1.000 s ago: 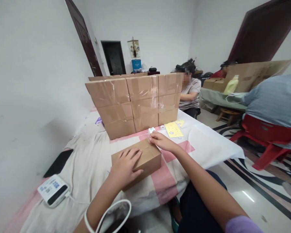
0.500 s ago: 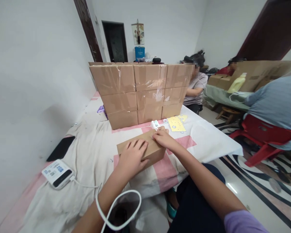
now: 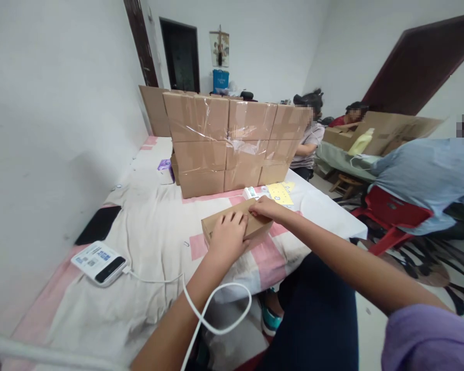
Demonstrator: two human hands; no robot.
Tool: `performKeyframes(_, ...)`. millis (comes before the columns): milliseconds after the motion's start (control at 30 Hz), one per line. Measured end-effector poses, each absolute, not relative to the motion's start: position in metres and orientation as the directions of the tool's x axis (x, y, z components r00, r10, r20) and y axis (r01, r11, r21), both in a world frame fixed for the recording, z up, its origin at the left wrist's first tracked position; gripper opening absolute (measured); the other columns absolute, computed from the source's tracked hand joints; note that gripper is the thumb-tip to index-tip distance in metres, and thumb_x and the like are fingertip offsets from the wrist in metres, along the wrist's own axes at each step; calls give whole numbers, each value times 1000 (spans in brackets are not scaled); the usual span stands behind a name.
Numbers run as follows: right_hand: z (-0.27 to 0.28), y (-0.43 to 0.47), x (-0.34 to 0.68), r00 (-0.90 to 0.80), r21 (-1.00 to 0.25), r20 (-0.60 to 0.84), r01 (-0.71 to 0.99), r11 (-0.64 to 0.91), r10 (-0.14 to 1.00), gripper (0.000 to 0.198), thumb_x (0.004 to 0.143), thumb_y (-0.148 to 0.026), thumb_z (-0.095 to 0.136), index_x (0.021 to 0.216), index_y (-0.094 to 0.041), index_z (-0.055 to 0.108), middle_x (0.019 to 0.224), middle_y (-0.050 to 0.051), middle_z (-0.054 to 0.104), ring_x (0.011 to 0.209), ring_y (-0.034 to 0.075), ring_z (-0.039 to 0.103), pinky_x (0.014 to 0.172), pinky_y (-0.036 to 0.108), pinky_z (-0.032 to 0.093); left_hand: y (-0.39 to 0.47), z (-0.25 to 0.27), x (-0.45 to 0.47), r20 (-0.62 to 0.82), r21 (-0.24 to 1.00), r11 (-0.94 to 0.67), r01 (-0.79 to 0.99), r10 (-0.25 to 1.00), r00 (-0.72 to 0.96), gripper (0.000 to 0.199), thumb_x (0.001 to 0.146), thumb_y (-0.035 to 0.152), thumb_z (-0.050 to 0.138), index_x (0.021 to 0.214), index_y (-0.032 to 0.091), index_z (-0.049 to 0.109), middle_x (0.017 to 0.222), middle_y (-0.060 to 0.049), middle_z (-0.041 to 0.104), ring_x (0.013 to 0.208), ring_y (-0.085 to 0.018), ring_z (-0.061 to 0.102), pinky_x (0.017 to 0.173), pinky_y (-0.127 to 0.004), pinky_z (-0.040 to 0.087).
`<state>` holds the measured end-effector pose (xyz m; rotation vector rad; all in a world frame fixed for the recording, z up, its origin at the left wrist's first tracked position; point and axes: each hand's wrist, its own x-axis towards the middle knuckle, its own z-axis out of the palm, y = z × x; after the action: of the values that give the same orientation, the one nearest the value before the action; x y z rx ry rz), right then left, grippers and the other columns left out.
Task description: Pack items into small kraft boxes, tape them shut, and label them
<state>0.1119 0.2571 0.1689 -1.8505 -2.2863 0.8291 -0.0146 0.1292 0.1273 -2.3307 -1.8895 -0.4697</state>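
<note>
A small closed cardboard box (image 3: 232,212) lies at a slant on the cloth-covered table in front of me. My left hand (image 3: 231,234) rests over its top, fingers laid across the lid and thumb down the near side, gripping it. At the box's right end, my right hand (image 3: 266,208) has its fingers curled and pressed together against the top. Whatever may be between those fingertips is hidden. Just beyond the box sit a small white object (image 3: 249,192) and a yellow cheese-patterned sheet (image 3: 280,194).
A taped stack of cardboard boxes (image 3: 226,154) stands behind. To the left lie a black flat object (image 3: 98,225) and a white device (image 3: 99,264) with a white cable (image 3: 154,281). A purple packet (image 3: 165,167) is beside the stack. Several people sit at the right, one on a red chair (image 3: 400,208).
The view has shifted, so the stack and table sit differently in it. My right fingers have curled in more against the box top. My left hand stays on the box.
</note>
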Motion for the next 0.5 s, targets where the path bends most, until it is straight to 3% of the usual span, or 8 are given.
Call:
performKeyframes(200, 188, 265, 113, -286, -439, -366, 892, 106, 886, 25, 77, -26, 69, 55, -17, 60, 68, 4, 62, 72, 18, 56, 66, 28, 39, 131, 125, -16, 320, 134, -224, 965, 932, 172, 62, 79, 39, 77, 133, 18, 54, 134, -12, 60, 125, -32, 51, 103, -45, 41)
performKeyframes(367, 201, 267, 116, -276, -345, -406, 929, 134, 871, 47, 79, -43, 74, 48, -17, 50, 68, 5, 60, 77, 19, 55, 72, 29, 40, 131, 123, -19, 325, 153, -220, 963, 932, 161, 60, 79, 40, 78, 131, 20, 56, 135, -10, 61, 126, -31, 52, 105, -45, 41)
performKeyframes(500, 203, 256, 133, -278, -320, -413, 936, 148, 867, 48, 79, -47, 72, 50, -17, 50, 71, 6, 61, 74, 19, 55, 67, 29, 40, 130, 124, -20, 330, 166, -218, 962, 931, 154, 59, 78, 42, 78, 129, 21, 58, 135, -9, 61, 125, -31, 53, 105, -45, 41)
